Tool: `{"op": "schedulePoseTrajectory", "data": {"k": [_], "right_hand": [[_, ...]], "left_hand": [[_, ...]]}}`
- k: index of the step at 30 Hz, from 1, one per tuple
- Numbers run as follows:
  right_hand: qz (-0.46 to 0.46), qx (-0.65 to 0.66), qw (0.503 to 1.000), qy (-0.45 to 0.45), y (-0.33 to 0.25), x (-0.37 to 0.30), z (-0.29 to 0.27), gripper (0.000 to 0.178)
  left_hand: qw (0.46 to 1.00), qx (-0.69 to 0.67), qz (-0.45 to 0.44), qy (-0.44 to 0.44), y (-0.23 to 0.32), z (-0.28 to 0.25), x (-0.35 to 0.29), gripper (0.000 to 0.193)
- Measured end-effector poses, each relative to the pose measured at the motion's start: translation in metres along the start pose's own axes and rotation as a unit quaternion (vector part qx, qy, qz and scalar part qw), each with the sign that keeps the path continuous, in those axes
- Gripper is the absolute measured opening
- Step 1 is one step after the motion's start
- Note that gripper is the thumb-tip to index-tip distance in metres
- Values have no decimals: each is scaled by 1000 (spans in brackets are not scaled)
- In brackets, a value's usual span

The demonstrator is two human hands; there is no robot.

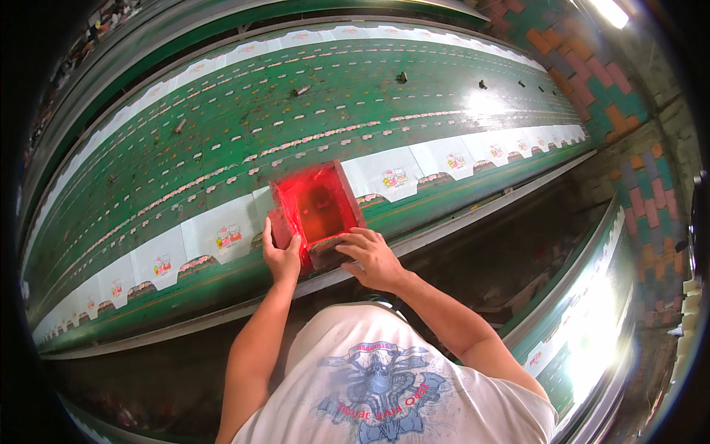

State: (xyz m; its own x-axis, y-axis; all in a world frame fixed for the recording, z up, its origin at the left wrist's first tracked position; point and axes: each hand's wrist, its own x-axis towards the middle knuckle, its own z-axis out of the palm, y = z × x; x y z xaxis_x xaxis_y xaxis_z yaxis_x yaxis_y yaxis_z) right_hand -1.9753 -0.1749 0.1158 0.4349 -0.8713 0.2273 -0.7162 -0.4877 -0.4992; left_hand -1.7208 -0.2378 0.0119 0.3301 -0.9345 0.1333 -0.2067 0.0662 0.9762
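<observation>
A small screen-printing frame with red-stained wooden sides rests over the near row of white cut pieces. Wet-looking red ink coats the inside of its mesh. My left hand grips the frame's near left corner, thumb and fingers on either side of a red edge piece. Across the near edge lie the curled fingers of my right hand, holding the rim. Left of the frame lies a white piece with a colourful cartoon print; another printed white piece lies to its right.
The long green printing table curves across the view, with a second white row along its far side. Small dark clamps stand on it. Another green table is at the lower right, beside coloured floor bricks.
</observation>
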Motion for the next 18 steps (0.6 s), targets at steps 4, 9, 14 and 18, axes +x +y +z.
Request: {"op": "schedulePoseTrajectory", "data": {"k": [4, 9, 14, 18], "right_hand": [[110, 91, 983, 111, 28, -6, -2, 44], [241, 296, 923, 38, 50, -21, -13, 42], [214, 361, 905, 76, 96, -47, -14, 42], [201, 344, 910, 117, 150, -73, -47, 40]], "left_hand": [[999, 0, 0, 35, 3, 9, 3, 91], [996, -73, -31, 45, 41, 22, -2, 93], [997, -27, 61, 39, 59, 69, -7, 92], [997, -71, 27, 24, 68, 143, -19, 92]]}}
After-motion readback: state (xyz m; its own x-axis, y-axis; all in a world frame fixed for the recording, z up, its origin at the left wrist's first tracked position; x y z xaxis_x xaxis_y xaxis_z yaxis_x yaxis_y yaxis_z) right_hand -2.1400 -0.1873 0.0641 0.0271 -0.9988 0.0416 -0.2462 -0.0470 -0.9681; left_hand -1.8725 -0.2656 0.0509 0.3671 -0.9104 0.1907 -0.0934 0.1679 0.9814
